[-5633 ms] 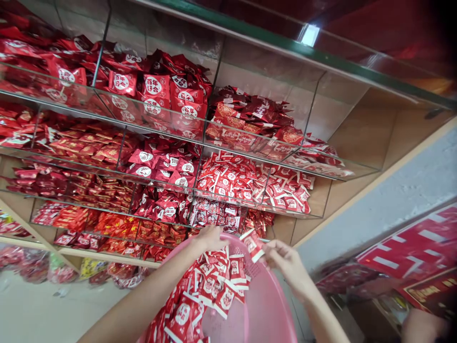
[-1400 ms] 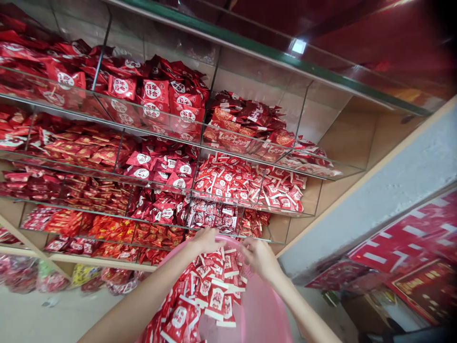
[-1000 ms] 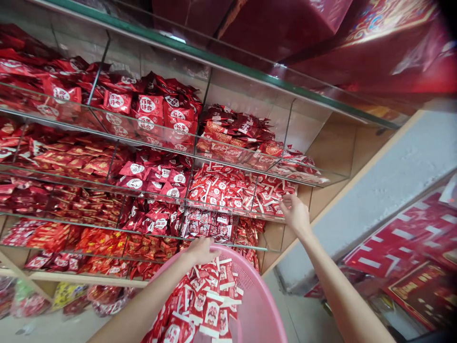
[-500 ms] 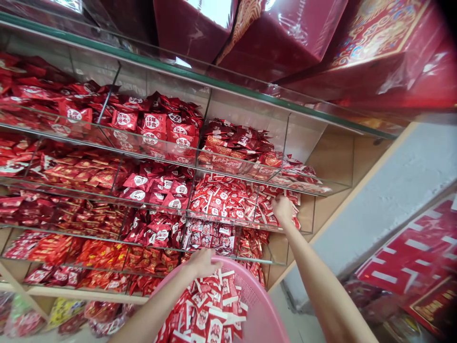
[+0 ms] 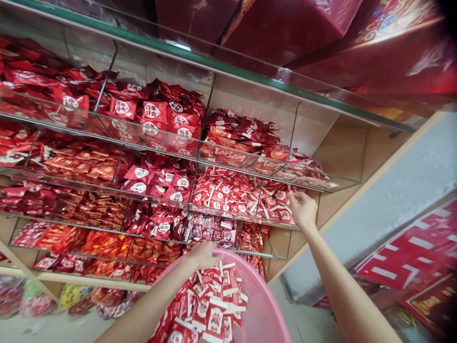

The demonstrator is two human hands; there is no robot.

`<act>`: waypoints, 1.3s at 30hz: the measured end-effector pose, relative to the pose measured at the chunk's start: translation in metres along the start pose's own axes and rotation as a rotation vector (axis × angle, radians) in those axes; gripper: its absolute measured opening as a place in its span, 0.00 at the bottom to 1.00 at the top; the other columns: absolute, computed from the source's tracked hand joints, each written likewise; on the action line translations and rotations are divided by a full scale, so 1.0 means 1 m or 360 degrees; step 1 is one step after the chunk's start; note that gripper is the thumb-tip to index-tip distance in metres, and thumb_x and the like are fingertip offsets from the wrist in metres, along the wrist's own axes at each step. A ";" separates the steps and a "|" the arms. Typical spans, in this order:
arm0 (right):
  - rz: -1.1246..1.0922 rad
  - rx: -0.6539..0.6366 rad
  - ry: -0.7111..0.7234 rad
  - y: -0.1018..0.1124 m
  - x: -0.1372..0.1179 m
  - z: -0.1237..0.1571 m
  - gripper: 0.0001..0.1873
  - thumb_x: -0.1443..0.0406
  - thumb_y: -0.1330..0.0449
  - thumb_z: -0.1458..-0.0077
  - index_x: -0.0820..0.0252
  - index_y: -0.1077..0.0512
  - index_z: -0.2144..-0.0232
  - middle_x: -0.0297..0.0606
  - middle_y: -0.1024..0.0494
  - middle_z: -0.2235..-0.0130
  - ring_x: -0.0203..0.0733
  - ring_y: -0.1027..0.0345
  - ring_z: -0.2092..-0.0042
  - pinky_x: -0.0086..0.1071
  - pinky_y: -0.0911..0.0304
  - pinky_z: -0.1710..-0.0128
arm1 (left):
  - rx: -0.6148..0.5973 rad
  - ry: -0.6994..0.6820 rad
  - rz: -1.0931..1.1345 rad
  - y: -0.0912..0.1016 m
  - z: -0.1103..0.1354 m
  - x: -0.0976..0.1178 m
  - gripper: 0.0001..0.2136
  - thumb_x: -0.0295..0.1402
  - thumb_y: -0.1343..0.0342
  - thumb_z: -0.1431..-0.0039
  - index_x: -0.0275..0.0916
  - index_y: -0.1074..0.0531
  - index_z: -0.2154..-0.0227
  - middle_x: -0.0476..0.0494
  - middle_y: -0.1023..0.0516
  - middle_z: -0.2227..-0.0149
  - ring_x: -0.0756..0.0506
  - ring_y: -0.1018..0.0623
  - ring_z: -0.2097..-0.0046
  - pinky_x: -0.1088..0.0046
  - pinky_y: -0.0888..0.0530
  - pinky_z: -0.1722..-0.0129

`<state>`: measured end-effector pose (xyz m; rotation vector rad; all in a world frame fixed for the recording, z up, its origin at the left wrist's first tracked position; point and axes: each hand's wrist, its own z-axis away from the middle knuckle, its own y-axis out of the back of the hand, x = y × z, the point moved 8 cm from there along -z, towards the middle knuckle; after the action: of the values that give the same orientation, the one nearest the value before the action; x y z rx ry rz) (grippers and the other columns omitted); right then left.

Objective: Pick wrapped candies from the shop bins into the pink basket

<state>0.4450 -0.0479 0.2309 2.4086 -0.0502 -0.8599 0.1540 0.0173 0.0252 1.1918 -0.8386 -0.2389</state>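
My left hand (image 5: 203,256) is closed over the far rim of a pink plastic basket (image 5: 269,305). Many small red-and-white wrapped packets (image 5: 216,319) are heaped in the basket, mostly on its left side. At the right end of a glass-fronted shelf, my right hand (image 5: 303,209) has its fingers curled together beside similar red-and-white packets (image 5: 276,202). Whatever those fingers may hold is hidden or too small to make out.
Glass dividers and lips split the shelves into bins of red packets (image 5: 153,112). Large dark red boxes (image 5: 285,38) stand on the glass shelf (image 5: 200,59) above. A wooden side panel (image 5: 353,138) and grey wall (image 5: 389,200) bound the right. Filled plastic bags (image 5: 114,300) lie below.
My right hand has drawn back a little from the packets, toward the right and down. The left hand stays on the basket rim. The view has shifted slightly.
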 end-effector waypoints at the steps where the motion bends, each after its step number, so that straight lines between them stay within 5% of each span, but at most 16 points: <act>1: -0.0039 0.0013 0.0015 0.006 0.000 0.004 0.18 0.53 0.45 0.52 0.63 0.27 0.71 0.41 0.23 0.74 0.41 0.31 0.74 0.31 0.40 0.68 | 0.0001 -0.0008 -0.0009 -0.001 0.000 0.000 0.23 0.51 0.56 0.49 0.39 0.30 0.60 0.38 0.24 0.62 0.38 0.25 0.58 0.65 0.30 0.62; 7: -0.0047 0.0038 0.0174 0.042 -0.019 0.051 0.20 0.51 0.46 0.50 0.62 0.28 0.69 0.33 0.30 0.81 0.34 0.39 0.79 0.27 0.44 0.76 | -0.0011 -0.0020 -0.0022 -0.003 -0.001 0.000 0.24 0.52 0.57 0.49 0.39 0.30 0.61 0.38 0.24 0.62 0.39 0.25 0.59 0.65 0.30 0.62; 10: -0.0167 -0.0185 0.0235 0.043 -0.037 0.085 0.18 0.52 0.46 0.49 0.61 0.29 0.67 0.30 0.32 0.81 0.33 0.41 0.79 0.26 0.45 0.77 | -0.0011 -0.0024 -0.0035 -0.003 0.000 0.001 0.24 0.52 0.57 0.49 0.39 0.29 0.61 0.38 0.24 0.63 0.38 0.25 0.59 0.66 0.30 0.62; 18: -0.0784 -0.1942 0.0014 -0.058 -0.054 0.227 0.16 0.53 0.47 0.47 0.60 0.35 0.72 0.29 0.35 0.78 0.29 0.42 0.81 0.24 0.45 0.82 | -0.0026 -0.0022 -0.0020 0.001 0.004 0.007 0.22 0.51 0.56 0.49 0.40 0.29 0.63 0.38 0.25 0.63 0.40 0.25 0.60 0.68 0.30 0.64; 26: -0.0592 -0.2588 -0.0111 -0.113 -0.041 0.297 0.07 0.64 0.46 0.49 0.60 0.38 0.76 0.26 0.39 0.81 0.27 0.45 0.84 0.22 0.50 0.86 | 0.0020 -0.0002 -0.0051 -0.004 0.005 0.005 0.24 0.54 0.56 0.49 0.40 0.30 0.61 0.37 0.25 0.60 0.38 0.26 0.57 0.66 0.31 0.61; 29: -0.0389 -0.2546 0.0043 -0.119 -0.046 0.299 0.05 0.68 0.48 0.49 0.61 0.37 0.76 0.27 0.38 0.80 0.28 0.43 0.83 0.23 0.49 0.84 | 0.0024 -0.0013 -0.0068 -0.005 0.005 0.004 0.24 0.53 0.57 0.49 0.40 0.30 0.62 0.37 0.25 0.61 0.39 0.26 0.58 0.66 0.30 0.61; 34: 0.0338 -0.1833 0.0594 -0.112 -0.062 0.281 0.07 0.68 0.48 0.48 0.61 0.34 0.76 0.36 0.29 0.73 0.38 0.34 0.69 0.29 0.44 0.71 | 0.0002 -0.0016 -0.0081 -0.006 0.004 0.004 0.23 0.53 0.56 0.49 0.40 0.31 0.61 0.38 0.25 0.61 0.39 0.25 0.57 0.67 0.30 0.62; 39: 0.0714 -0.1593 0.0770 -0.096 -0.074 0.278 0.10 0.64 0.53 0.42 0.59 0.33 0.65 0.42 0.25 0.66 0.47 0.30 0.65 0.33 0.43 0.70 | -0.0008 -0.0018 -0.0065 -0.003 0.004 0.006 0.24 0.54 0.57 0.49 0.40 0.30 0.62 0.37 0.25 0.61 0.38 0.25 0.58 0.66 0.30 0.62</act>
<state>0.2075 -0.0923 0.0475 1.4915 0.0247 -0.0192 0.1556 0.0096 0.0255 1.2046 -0.8238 -0.2809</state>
